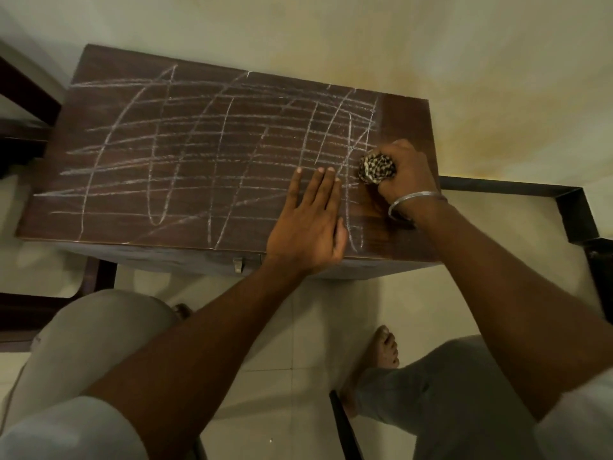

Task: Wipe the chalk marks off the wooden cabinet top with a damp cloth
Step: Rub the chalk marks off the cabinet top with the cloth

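Note:
A dark wooden cabinet top (109, 94) fills the middle of the head view, covered in white chalk marks (205, 144) that cross it in long scribbled lines. A strip along its right end looks free of chalk. My right hand (406, 172) is shut on a balled-up black-and-cream patterned cloth (378, 168), pressed onto the top near the right end. A metal bangle sits on that wrist. My left hand (310, 220) lies flat on the wood just left of the cloth, fingers spread, holding nothing.
A pale wall (365, 34) rises right behind the cabinet. A dark metal frame (570, 207) runs along the right side. Dark wooden furniture (26, 104) stands at the left. My knees and a bare foot (381, 356) are on the tiled floor in front.

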### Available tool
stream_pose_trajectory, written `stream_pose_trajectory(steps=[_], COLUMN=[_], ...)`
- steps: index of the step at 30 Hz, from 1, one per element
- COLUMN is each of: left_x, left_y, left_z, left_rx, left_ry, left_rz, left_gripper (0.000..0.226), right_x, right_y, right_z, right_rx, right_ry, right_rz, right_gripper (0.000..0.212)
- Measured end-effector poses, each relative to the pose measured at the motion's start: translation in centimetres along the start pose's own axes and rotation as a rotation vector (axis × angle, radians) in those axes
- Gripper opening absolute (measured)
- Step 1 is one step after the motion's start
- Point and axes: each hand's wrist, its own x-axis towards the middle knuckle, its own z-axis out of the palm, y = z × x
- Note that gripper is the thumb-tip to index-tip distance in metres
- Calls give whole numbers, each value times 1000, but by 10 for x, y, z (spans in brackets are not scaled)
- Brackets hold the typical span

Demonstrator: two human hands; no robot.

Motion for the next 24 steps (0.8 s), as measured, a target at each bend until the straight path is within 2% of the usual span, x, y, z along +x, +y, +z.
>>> stream_pose_trajectory(steps=[5, 13, 20, 24], left_x=[0, 1, 3, 2], left_y=[0, -1, 0, -1], left_z=[0, 0, 2, 3], left_rx=[-13, -14, -38, -40], left_ry=[-20, -37, -40, -42], left_rz=[-2, -13, -11, -12], left_gripper=[71, 72, 72, 72], right_x=[-33, 43, 12, 40], right_y=[7, 1, 9, 10], right_z=[3, 1, 5, 4], right_rx=[-6, -38, 8, -31], right_ry=[6, 22, 18, 39], right_rz=[-13, 32, -23, -12], right_gripper=[48, 49, 48, 48])
